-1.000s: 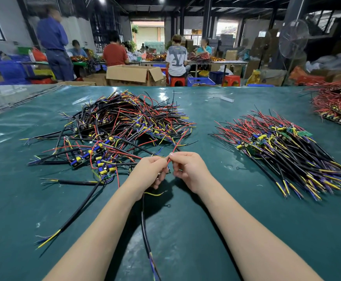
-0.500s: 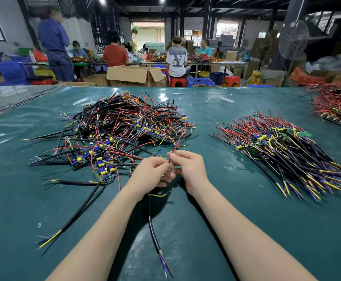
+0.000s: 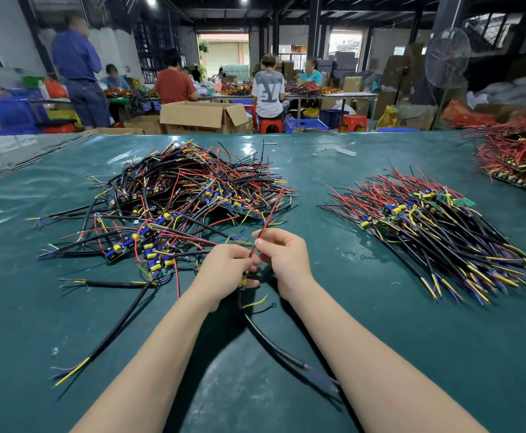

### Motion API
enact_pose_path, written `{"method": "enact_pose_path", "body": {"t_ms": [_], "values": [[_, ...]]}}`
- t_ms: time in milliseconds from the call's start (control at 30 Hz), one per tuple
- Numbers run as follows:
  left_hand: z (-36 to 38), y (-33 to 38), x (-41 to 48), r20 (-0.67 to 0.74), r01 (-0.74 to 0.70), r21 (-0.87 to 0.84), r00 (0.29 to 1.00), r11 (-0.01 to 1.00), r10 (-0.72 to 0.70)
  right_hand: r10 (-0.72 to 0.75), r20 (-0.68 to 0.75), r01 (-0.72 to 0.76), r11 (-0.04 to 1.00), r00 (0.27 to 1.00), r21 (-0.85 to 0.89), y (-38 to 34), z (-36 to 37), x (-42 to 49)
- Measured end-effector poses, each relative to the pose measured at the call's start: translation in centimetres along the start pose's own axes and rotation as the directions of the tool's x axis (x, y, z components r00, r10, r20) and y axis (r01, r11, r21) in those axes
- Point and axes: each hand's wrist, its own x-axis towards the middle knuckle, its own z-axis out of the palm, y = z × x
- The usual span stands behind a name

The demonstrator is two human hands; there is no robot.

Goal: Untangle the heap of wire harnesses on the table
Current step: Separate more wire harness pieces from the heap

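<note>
A tangled heap of wire harnesses with black cables, red, yellow and blue leads and small circuit boards lies on the green table, left of centre. Just in front of it, my left hand grips one harness at its board end. Its black cable hangs down between my forearms and trails to the right. My right hand pinches the red wire of that same harness, which rises toward the heap. Both hands almost touch.
A neatly laid pile of harnesses lies to the right. A heap of red wires sits at the far right edge. A loose black cable lies at the front left. Cardboard boxes and several people are beyond the table.
The hanging black cable has swung from below my left wrist toward the right. My right hand has slid slightly up along the red wire. The heap has stayed put.
</note>
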Motion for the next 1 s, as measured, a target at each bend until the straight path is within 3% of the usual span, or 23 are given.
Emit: {"method": "enact_pose_path", "body": {"t_ms": [233,333,567,833,1000], "values": [[-0.5,0.4,-0.1,0.132,0.053,-0.059,0.990,0.997,-0.045,-0.016,-0.024,0.017,0.999,1.000,0.029,0.4,0.0,0.2],[-0.6,0.6,0.0,0.136,0.093,-0.095,0.987,0.991,-0.080,-0.053,-0.051,0.052,0.998,0.997,-0.019,0.6,0.2,0.5],[0.0,0.3,-0.3,0.116,0.026,-0.091,0.993,0.996,-0.015,-0.093,-0.072,0.091,0.995,0.993,-0.030,0.7,-0.2,0.8],[-0.5,0.5,-0.2,0.193,0.145,-0.147,0.974,0.978,-0.115,-0.158,-0.081,0.156,0.987,0.984,-0.023,0.7,-0.4,0.9],[-0.4,0.4,-0.1,0.209,0.118,-0.104,0.973,0.988,-0.095,-0.182,-0.124,0.164,0.976,0.975,-0.142,1.1,-0.1,1.1]]}}
